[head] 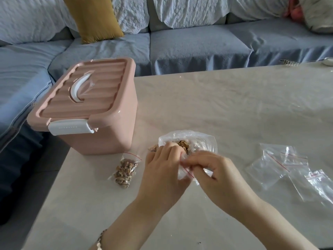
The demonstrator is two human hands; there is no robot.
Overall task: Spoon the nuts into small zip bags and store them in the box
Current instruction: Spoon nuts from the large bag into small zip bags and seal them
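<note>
One bag done, more to go
Left hand (162, 165) and right hand (212, 170) pinch a small zip bag (185, 171); one filled bag (124, 173) lies outside the shut pink box (100, 134); empty bags (281, 165) wait.

1. A sofa (198, 49) with blue-grey seat covers runs along the far side of the table and turns a corner at the left.
2. White embossed throws (189, 9) hang over its backrest.
3. A mustard-yellow cushion (93, 17) leans upright against the backrest, left of centre.
4. At the top right lie a pale cushion (319, 13) and, just beside it, something reddish (293, 13) (too blurred to name).
5. The table (225, 105) has a pale, matte, lightly mottled top.
6. On its far right edge sit a small toothed object (289, 62) and, near it, a white rounded one (328, 61), partly cut off by the frame.
</note>
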